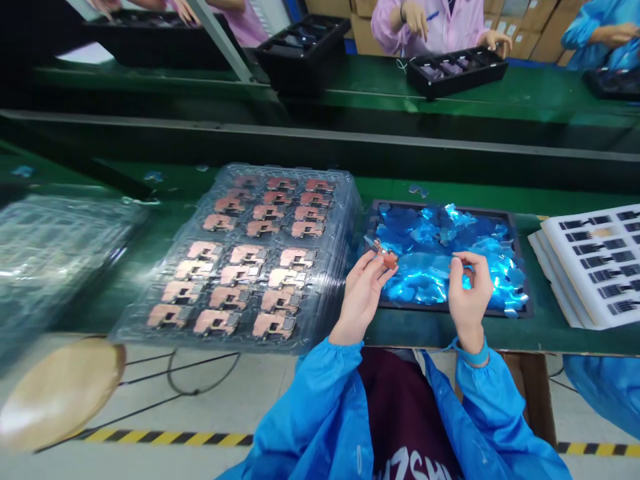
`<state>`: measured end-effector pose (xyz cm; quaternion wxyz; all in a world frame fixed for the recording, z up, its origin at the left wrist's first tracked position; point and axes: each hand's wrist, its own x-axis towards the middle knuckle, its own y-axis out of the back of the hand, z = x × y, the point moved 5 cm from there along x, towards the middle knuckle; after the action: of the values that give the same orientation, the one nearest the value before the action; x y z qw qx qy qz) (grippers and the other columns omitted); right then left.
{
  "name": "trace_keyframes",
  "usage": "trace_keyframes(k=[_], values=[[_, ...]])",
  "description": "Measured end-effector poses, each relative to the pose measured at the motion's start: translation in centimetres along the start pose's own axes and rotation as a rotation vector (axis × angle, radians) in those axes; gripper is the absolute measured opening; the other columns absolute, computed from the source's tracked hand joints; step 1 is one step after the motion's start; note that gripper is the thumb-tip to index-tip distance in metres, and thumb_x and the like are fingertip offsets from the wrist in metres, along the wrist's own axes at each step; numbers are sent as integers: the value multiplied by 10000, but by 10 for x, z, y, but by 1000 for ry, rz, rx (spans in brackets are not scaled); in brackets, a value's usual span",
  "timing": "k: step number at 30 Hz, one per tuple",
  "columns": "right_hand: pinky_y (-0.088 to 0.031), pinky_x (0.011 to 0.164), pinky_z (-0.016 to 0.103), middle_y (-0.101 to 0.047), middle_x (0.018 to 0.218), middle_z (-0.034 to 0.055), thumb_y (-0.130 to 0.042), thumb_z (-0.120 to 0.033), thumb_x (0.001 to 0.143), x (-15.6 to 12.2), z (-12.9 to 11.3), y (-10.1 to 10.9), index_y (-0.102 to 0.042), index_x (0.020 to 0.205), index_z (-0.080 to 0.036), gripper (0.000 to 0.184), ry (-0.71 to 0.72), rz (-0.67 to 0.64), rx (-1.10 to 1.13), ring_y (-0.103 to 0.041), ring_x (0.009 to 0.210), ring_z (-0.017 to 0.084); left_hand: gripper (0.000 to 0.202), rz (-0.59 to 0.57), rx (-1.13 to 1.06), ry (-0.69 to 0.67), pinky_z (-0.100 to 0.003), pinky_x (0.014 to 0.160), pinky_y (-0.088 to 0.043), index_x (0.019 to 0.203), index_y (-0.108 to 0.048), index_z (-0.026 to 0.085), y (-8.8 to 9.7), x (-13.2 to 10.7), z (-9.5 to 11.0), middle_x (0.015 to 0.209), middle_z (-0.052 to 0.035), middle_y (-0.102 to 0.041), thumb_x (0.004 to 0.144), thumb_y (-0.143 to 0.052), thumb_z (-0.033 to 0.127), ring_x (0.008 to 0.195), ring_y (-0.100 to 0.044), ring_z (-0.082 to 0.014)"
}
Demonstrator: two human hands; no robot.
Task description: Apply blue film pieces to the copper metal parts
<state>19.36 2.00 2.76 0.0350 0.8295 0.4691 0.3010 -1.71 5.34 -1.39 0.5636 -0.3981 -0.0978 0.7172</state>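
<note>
**left hand holds a small copper part over blue film scraps, right hand pinched beside it**
left hand [361, 300] is closed on the copper part [389, 260], thumb and fingers gripping its edge; right hand [470, 288] has its fingertips [463, 261] pinched shut (any thin film there is too small to tell). below them sit blue film scraps [425, 230] in a black tray [450, 204], with a clear tray stack [300, 347] of copper parts [250, 273] just left. a loose pinch could drop the part among the scraps and hide it; a careless elbow could shift the stack. across the belt, a co-worker's hand [415, 20] rests near another black tray [457, 75].
</note>
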Motion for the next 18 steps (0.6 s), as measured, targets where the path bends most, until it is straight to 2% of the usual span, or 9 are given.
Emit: trace_keyframes(k=[2, 4, 6, 8, 10, 13, 16, 18], values=[[-600, 792, 404, -754, 1029, 101, -541, -364, 1104, 10, 14, -10, -712, 1148, -209, 236, -34, -51, -143, -710, 908, 254, 245, 15, 46, -45, -385, 937, -659, 1043, -740, 149, 2, 1, -1, 1007, -85, -805, 843, -877, 188, 1010, -788, -241], [-596, 935, 493, -766, 1122, 151, -490, -355, 1113, 17, 21, -22, -720, 1199, -189, 296, 14, -133, -286, -701, 1066, 313, 321, 16, 90, -71, -400, 907, -668, 1054, -748, 156, 2, 1, -3, 1026, -87, -807, 802, -915, 266, 1001, -790, -255], [-531, 1099, 595, -719, 1353, 202, -481, -360, 1118, 17, 18, -31, -706, 1300, -175, 343, 92, -171, -359, -625, 1296, 366, 380, 11, 133, -91, -397, 886, -669, 1038, -746, 155, 1, 0, -5, 1018, -94, -810, 771, -942, 342, 1003, -796, -269], [-500, 1162, 605, -651, 1489, 194, -548, -405, 1106, 11, 8, -39, -673, 1391, -192, 377, 153, -225, -310, -563, 1405, 366, 435, 8, 187, -103, -376, 872, -662, 1033, -738, 147, -1, -2, -7, 998, -112, -815, 762, -956, 407, 1001, -807, -278], [-570, 1077, 521, -721, 1364, 146, -631, -438, 1080, 1, -5, -46, -701, 1340, -228, 342, 153, -324, -193, -635, 1297, 326, 468, 14, 236, -125, -356, 855, -657, 1021, -728, 141, -3, -6, -8, 987, -126, -819, 762, -966, 450, 971, -820, -276], [-610, 827, 386, -792, 1049, 75, -640, -404, 1090, -11, -23, -49, -765, 1093, -245, 202, 63, -423, 3, -723, 1003, 259, 451, 38, 286, -224, -342, 797, -667, 951, -722, 150, -4, -22, 2, 922, -102, -818, 757, -975, 469, 853, -826, -257], [-593, 828, 364, -802, 993, 46, -617, -347, 1113, -13, -35, -44, -775, 1001, -250, 216, 41, -479, 164, -742, 941, 231, 359, 35, 405, -334, -324, 757, -673, 920, -745, 164, -3, -51, 29, 835, -68, -806, 797, -949, 434, 771, -815, -237], [-585, 887, 378, -807, 1011, 42, -613, -330, 1119, -10, -35, -40, -777, 1004, -255, 214, 64, -495, 189, -749, 972, 233, 280, 42, 520, -398, -311, 745, -670, 931, -768, 175, 1, -71, 60, 821, -60, -805, 843, -911, 398, 758, -812, -231]])
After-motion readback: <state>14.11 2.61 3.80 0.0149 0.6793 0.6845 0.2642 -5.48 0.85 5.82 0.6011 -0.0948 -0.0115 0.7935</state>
